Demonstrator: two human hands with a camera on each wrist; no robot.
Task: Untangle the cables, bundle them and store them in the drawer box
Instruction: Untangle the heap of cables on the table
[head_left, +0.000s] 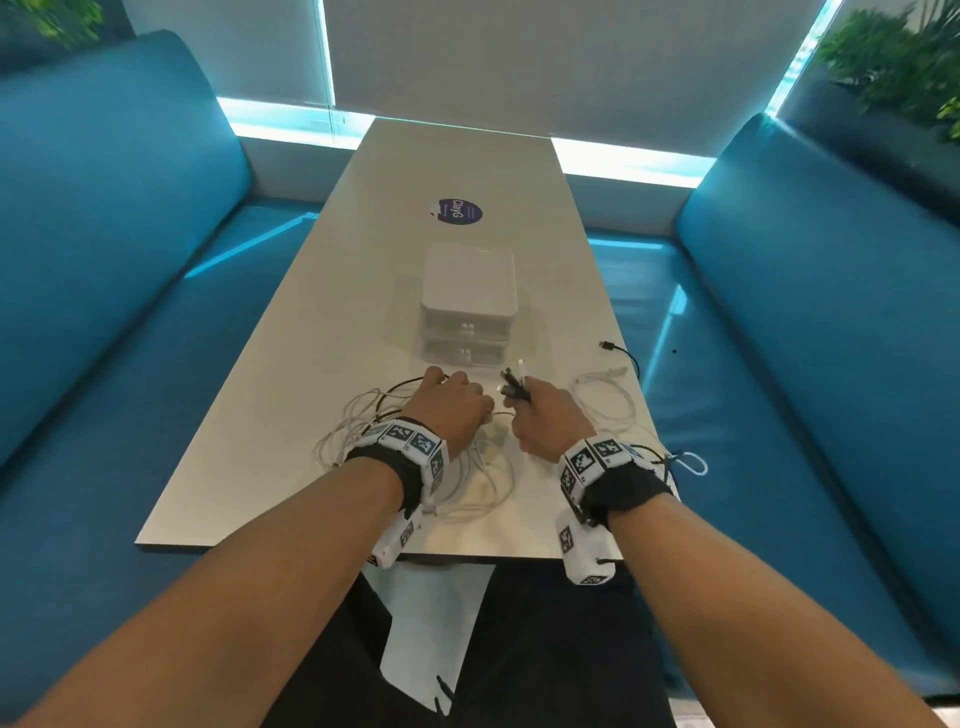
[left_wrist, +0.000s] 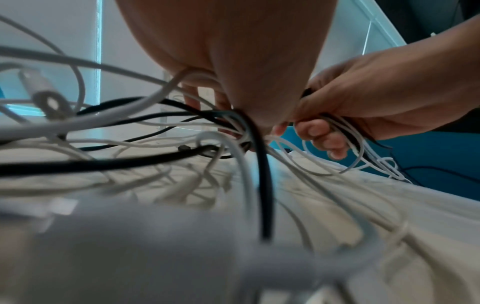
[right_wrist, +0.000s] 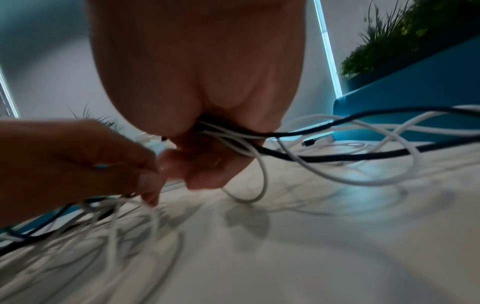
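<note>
A tangle of white and black cables (head_left: 363, 415) lies on the near end of the table (head_left: 322, 291). My left hand (head_left: 452, 400) sits over the tangle with its fingers curled round several strands (left_wrist: 249, 127). My right hand (head_left: 540, 410) grips a bunch of cable ends, whose black and white plugs (head_left: 514, 382) stick up above its fist. In the right wrist view the gripped strands (right_wrist: 233, 135) trail off to the right. The white two-drawer box (head_left: 467, 306) stands just beyond both hands, its drawers closed.
A loose white cable loop (head_left: 608, 400) and a black cable with a plug (head_left: 618, 353) lie near the table's right edge. A round purple sticker (head_left: 457, 211) sits farther back. Blue sofas (head_left: 104, 208) flank the table on both sides.
</note>
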